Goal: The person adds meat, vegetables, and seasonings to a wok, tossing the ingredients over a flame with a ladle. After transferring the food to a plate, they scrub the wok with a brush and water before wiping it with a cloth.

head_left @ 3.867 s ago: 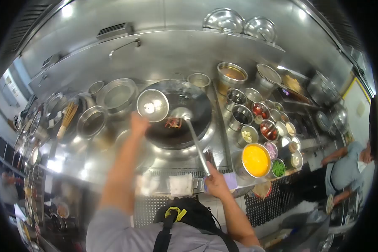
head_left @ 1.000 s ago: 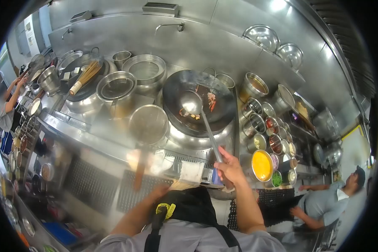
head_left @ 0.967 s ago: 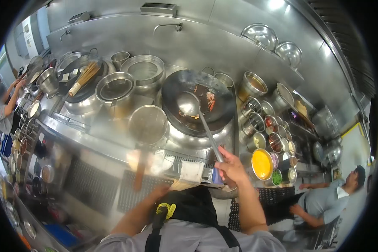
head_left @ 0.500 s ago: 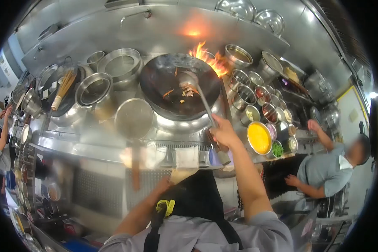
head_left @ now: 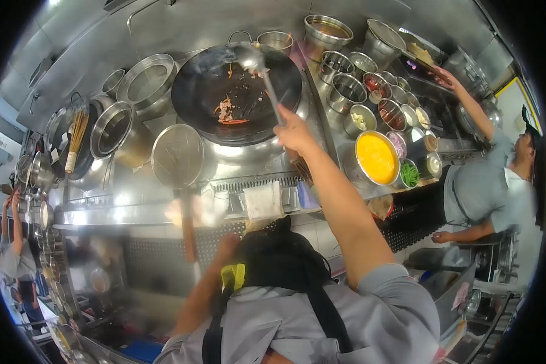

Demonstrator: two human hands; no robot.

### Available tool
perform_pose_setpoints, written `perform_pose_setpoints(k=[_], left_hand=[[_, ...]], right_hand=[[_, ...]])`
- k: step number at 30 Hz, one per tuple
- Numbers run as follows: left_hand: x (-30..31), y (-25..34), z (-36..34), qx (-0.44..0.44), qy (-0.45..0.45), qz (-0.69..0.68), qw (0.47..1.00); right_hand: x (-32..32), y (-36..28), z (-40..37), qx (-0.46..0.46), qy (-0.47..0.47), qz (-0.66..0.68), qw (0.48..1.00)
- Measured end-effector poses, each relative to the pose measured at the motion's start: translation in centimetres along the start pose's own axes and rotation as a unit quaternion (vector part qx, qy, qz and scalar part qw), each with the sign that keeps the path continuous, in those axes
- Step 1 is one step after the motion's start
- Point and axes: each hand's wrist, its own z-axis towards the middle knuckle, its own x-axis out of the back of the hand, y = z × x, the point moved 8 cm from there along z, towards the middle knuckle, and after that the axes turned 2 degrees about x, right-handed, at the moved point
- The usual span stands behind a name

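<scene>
The steel counter (head_left: 127, 215) carries a black wok (head_left: 195, 91) on a rounded base (head_left: 232, 152), a round strainer (head_left: 178, 156) and a white cloth (head_left: 264, 201).

Black wok (head_left: 191, 91), silver-grey ladle (head_left: 270, 89)

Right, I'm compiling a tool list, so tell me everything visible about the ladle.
The ladle looks metallic: a round, shiny bowl on a long, straight handle. The right hand grips the handle, which slants up and leftward to the bowl, over the far part of the wok. Blur hides whether they touch.
</scene>
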Motion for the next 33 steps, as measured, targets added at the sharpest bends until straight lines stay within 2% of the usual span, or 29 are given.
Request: perform_pose_setpoints(k=[1, 2, 4, 7, 9, 10, 11, 12, 13, 15, 16, 17, 19, 20, 23, 24, 26, 28, 29, 30, 32, 33], left_hand=[[0.5, -0.9, -0.4, -0.012, 0.013, -0.014, 1.000], [1.2, -1.2, -0.8, 0.000, 0.012, 0.102, 0.995], [2.7, -2.2, -2.8, 0.040, 0.016, 0.321, 0.946], [3.8, -6.9, -8.2, -0.064, 0.035, 0.435, 0.898], [5.6, -10.3, -11.5, 0.196, 0.052, 0.301, 0.932], [5.8, -11.5, -13.8, 0.316, 0.053, 0.223, 0.921], [6.0, -10.9, -16.1, 0.458, 0.098, 0.050, 0.882], [4.8, -14.0, -16.1, 0.366, -0.022, 0.268, 0.891], [3.7, -14.9, -15.9, 0.240, -0.091, 0.489, 0.834], [4.5, -14.9, -16.2, 0.280, -0.020, 0.385, 0.879], [4.7, -14.5, -17.2, 0.299, 0.011, 0.330, 0.895], [4.6, -13.4, -17.1, 0.319, 0.005, 0.299, 0.900], [5.3, -10.3, -14.7, 0.352, 0.000, 0.234, 0.906], [4.9, -11.2, -13.0, 0.207, 0.020, 0.284, 0.936], [5.3, -5.9, -9.3, 0.218, 0.005, 0.249, 0.944], [5.3, -5.7, -8.7, 0.171, 0.037, 0.234, 0.956], [5.8, -3.3, -8.0, 0.088, 0.103, 0.186, 0.973], [4.4, -9.2, -8.1, 0.067, 0.048, 0.296, 0.951], [3.6, -11.2, -8.0, 0.059, 0.022, 0.349, 0.935], [4.6, -10.1, -10.1, 0.266, 0.105, 0.147, 0.947], [5.1, -8.5, -12.6, 0.318, 0.126, 0.203, 0.917], [5.2, -7.8, -14.5, 0.329, 0.126, 0.170, 0.920]], right_hand=[[-0.3, -0.5, -0.8, -0.020, -0.046, 0.006, 0.999], [-0.5, -1.8, -2.7, -0.037, -0.094, 0.010, 0.995], [-0.3, -3.4, -7.2, -0.054, -0.164, -0.028, 0.985], [1.7, -5.6, -14.5, -0.046, -0.193, -0.065, 0.978], [2.8, -4.3, -15.3, -0.082, -0.208, -0.063, 0.973], [3.4, -3.7, -15.6, -0.103, -0.210, -0.062, 0.970], [3.9, -3.2, -14.5, -0.085, -0.194, -0.079, 0.974], [4.2, -2.3, -11.9, -0.065, -0.174, -0.095, 0.978], [4.4, -1.7, -8.9, -0.040, -0.153, -0.111, 0.981], [4.6, -2.0, -4.1, 0.040, -0.050, -0.063, 0.996], [4.4, -0.5, -1.4, 0.044, -0.023, -0.035, 0.998], [4.5, 0.3, 0.5, 0.051, 0.004, -0.007, 0.999], [2.8, -0.8, 1.0, -0.002, -0.012, -0.008, 1.000], [2.2, -1.7, 1.4, -0.024, -0.020, -0.008, 0.999], [0.5, -3.4, 2.2, -0.031, -0.068, 0.016, 0.997], [-0.7, -2.9, 2.8, 0.045, -0.054, -0.027, 0.997], [-2.1, -0.9, 2.3, 0.099, -0.032, -0.172, 0.980], [-3.0, -2.9, -1.8, 0.086, -0.065, -0.197, 0.974], [-2.9, -5.4, -6.1, 0.040, -0.112, -0.152, 0.981], [-2.4, -5.0, -8.8, -0.015, -0.154, -0.138, 0.978], [-1.3, -6.0, -15.4, 0.006, -0.167, -0.137, 0.976], [-0.8, -6.3, -17.2, 0.028, -0.174, -0.161, 0.971]])
